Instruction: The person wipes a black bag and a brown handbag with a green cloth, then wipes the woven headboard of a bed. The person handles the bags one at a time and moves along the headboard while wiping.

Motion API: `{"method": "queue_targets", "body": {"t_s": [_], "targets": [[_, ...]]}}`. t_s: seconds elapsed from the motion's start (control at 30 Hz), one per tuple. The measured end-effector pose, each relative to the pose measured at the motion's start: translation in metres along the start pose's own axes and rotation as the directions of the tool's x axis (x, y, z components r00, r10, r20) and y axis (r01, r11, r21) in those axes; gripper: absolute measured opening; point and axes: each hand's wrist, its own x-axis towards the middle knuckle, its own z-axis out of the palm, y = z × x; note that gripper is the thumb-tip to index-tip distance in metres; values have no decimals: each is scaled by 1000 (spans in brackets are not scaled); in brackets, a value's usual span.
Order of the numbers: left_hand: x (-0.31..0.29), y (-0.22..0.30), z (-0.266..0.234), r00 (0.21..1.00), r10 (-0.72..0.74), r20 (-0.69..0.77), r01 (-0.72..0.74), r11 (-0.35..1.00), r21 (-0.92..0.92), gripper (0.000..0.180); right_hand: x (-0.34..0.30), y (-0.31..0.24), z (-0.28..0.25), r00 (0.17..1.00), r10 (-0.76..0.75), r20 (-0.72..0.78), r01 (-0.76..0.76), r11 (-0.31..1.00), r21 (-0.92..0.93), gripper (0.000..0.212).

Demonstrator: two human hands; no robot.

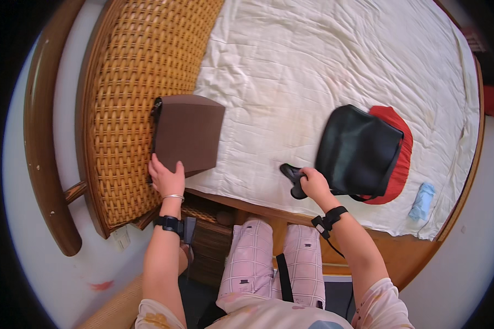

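While hands grip brown bag and black bag's strap: rumpled white sheet; wicker headboard.

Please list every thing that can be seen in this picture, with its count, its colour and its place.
brown bag: one, dark brown, at the left edge of the bed, against the wicker headboard
black bag: one, black, on the sheet at right, lying over the red item
red item: one, red, under the black bag
blue packet: one, light blue, near the right bed edge
sheet: one, cream, wrinkled, covering the bed
wicker headboard: one, tan with dark wooden frame, left
left hand: on the brown bag's lower corner
right hand: shut on the black bag's strap
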Motion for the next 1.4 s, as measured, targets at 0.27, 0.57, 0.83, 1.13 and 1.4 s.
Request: {"method": "queue_targets", "body": {"t_s": [0.27, 0.57, 0.83, 1.13, 1.4], "targets": [[28, -38, -33, 942, 288, 173, -306, 948, 86, 39, 35, -177, 54, 946, -245, -211, 314, 854, 416, 16], [8, -45, -15, 668, 685, 292, -582, 725, -369, 21, -3, -260, 134, 871, -489, 46, 369, 713, 596, 57], [-36, -22, -10, 305, 929, 211, -783, 371, -500, 44, 60, -248, 62, 835, -487, -256, 531, 835, 143, 60], [-89, -25, 47, 270, 914, 303, -765, 395, -509, 50, -16, -183, 76, 844, -537, 9, 534, 841, 84, 60], [-92, -4, 44, 116, 933, 341, -858, 267, -438, 44, 54, -163, 52, 818, -411, -402, 476, 876, 73, 46]]}}
